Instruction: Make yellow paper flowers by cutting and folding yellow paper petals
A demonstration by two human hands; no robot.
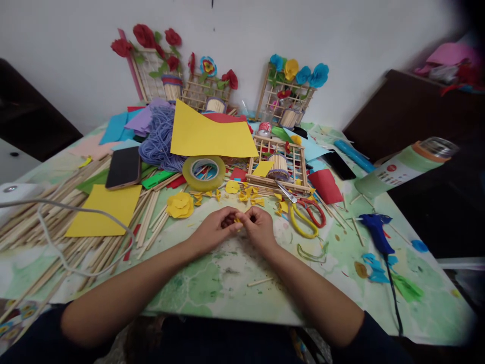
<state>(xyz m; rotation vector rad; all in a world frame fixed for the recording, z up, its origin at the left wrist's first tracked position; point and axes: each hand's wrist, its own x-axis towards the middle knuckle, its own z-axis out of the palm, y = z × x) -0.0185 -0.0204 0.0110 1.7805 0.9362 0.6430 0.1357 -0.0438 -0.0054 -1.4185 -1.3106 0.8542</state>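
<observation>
My left hand and my right hand meet over the near middle of the table, fingertips pinched together. Between them shows a small bit of yellow paper, mostly hidden by the fingers. Just beyond the hands lie several yellow paper scraps and a small yellow paper piece. A layered yellow paper flower rests to the left. Right of my hands are scissors with red and yellow handles, their blades pointing away from me.
A tape roll, yellow sheet and stick lattice lie beyond. Wooden sticks, a phone and a white cable fill the left. A glue gun and green bottle are right. Flower-decked lattices lean on the wall.
</observation>
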